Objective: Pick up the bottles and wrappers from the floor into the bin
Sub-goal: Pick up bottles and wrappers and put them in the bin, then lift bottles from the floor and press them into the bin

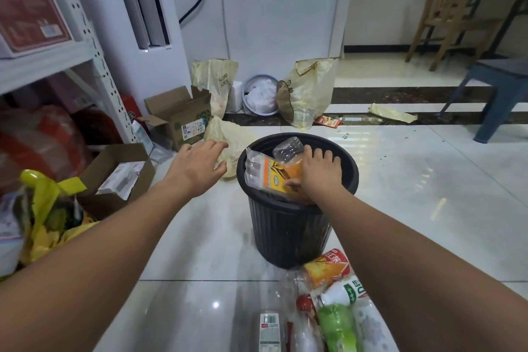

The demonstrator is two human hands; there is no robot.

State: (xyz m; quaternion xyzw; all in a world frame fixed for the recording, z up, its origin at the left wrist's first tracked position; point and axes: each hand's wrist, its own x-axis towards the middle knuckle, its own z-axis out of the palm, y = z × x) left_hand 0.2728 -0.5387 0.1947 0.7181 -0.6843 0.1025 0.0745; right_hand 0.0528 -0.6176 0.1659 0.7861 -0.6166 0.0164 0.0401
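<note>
One black bin (288, 226) is holding one orange wrapper (281, 177); at least four bottles (327, 267) (343, 291) (338, 326) (268, 328) are lying on the floor (200, 251) nearby, with two open cardboard boxes (177, 114) (120, 171) and four yellowish plastic bags (214, 80) (310, 88) (231, 140) (393, 113).

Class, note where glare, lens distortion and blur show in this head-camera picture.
Head view: glare spots on the glossy white tiled floor; wide-angle distortion bends the white perforated metal shelf post; the red plastic bag at left is blurred.

I note: glossy tile floor (200, 251), lower frame; matt, ribbed black plastic bin (285, 231), centre; shiny crinkled plastic wrapper (268, 174) inside it.
</note>
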